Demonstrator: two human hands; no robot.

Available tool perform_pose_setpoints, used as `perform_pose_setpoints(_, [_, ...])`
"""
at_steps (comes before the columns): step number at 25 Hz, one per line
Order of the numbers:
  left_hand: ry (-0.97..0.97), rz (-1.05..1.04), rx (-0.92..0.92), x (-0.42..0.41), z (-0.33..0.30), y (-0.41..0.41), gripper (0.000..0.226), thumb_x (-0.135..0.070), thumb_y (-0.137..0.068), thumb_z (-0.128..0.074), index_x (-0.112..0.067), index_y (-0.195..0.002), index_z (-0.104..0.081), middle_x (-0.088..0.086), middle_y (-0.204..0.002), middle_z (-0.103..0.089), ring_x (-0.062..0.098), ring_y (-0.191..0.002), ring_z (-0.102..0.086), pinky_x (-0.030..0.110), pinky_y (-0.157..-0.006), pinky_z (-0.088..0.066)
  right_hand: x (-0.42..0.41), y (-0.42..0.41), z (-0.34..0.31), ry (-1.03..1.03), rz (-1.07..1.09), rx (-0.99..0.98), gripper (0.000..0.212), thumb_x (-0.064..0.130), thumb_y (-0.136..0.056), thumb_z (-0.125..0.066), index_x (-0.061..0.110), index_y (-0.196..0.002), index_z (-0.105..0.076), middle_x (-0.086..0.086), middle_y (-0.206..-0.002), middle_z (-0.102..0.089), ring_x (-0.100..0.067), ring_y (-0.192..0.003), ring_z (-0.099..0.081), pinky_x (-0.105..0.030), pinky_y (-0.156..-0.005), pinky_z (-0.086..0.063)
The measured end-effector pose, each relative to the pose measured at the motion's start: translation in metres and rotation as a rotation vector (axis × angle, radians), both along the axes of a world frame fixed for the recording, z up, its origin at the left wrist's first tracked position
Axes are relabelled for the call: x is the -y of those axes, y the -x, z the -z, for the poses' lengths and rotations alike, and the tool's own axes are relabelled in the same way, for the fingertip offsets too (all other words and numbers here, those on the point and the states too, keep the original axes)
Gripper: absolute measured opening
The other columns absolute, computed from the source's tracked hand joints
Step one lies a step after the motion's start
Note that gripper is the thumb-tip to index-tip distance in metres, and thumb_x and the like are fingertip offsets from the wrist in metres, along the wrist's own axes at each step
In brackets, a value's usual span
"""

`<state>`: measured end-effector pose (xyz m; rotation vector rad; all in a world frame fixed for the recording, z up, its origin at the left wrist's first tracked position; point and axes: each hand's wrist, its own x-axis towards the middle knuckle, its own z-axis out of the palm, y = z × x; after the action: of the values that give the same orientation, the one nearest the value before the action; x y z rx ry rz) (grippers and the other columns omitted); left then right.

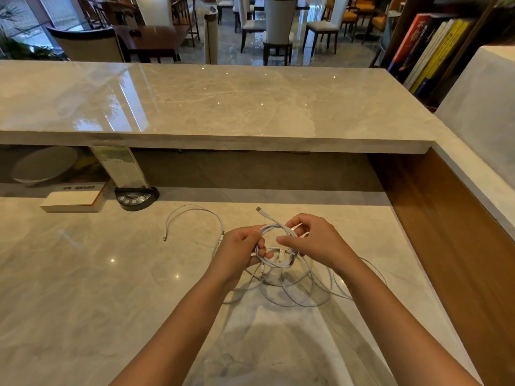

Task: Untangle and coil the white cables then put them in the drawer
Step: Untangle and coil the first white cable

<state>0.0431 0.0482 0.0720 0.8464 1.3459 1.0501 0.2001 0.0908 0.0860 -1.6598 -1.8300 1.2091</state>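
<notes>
The left hand (242, 247) is gripping the left side of a coiled white cable (274, 246), its fingers curling round the bundled loops. The right hand (313, 240) is pinching the right side of the same coil at about 3 o'clock from the left hand, thumb and fingers closing on the strands. The coil is being held just above the table (83, 274), between the two hands. One connector end (258, 209) is projecting from the coil toward 11 o'clock. A second plug (282, 252) is hanging inside the ring of the coil.

Below the hands, at 6 o'clock from the coil, a loose tangle of thinner white cables (292, 291) is lying on the table in overlapping loops. Whether the held coil is joined to this tangle cannot be told, since the strands are crossing under the hands. At 9 o'clock from the left hand, a thin cable arc (195, 211) is resting on the table, its free tip (165, 239) pointing toward 6 o'clock.

At 10 o'clock from the hands, near the back edge of the table, a black device with round buttons (136, 199) is standing. Just beside it, at its 9 o'clock, a white box (71, 201) is lying flat. A raised marble counter (223, 101) is spanning the view at 12 o'clock. Books (426, 51) are standing on a shelf at 2 o'clock.
</notes>
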Motion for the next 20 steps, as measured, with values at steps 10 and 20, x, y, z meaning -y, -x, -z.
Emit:
perform_pose_setpoints(10, [0.009, 0.152, -0.11, -0.001, 0.002, 0.001, 0.021, -0.009, -0.096, -0.043, -0.006, -0.093, -0.063, 0.009, -0.066, -0.048, 0.025, -0.068, -0.052, 0.016, -0.058, -0.052, -0.006, -0.01, 0.0, 0.051, -0.134, 0.166, 0.014, 0.016, -0.078, -0.071, 0.003, -0.08, -0.065, -0.009, -0.065, -0.071, -0.011, -0.051, -0.064, -0.027, -0.056, -0.052])
perform_pose_setpoints(20, [-0.318, -0.015, -0.586, 0.014, 0.029, 0.013, 0.036, -0.002, -0.083, -0.062, -0.019, -0.115, -0.066, -0.005, -0.098, -0.065, 0.009, -0.082, -0.067, 0.031, -0.081, -0.056, 0.006, -0.007, 0.02, 0.211, 0.074, -0.281, 0.014, 0.008, -0.081, -0.069, -0.004, -0.085, -0.066, -0.008, -0.064, -0.067, -0.014, -0.047, -0.061, -0.02, -0.047, -0.051])
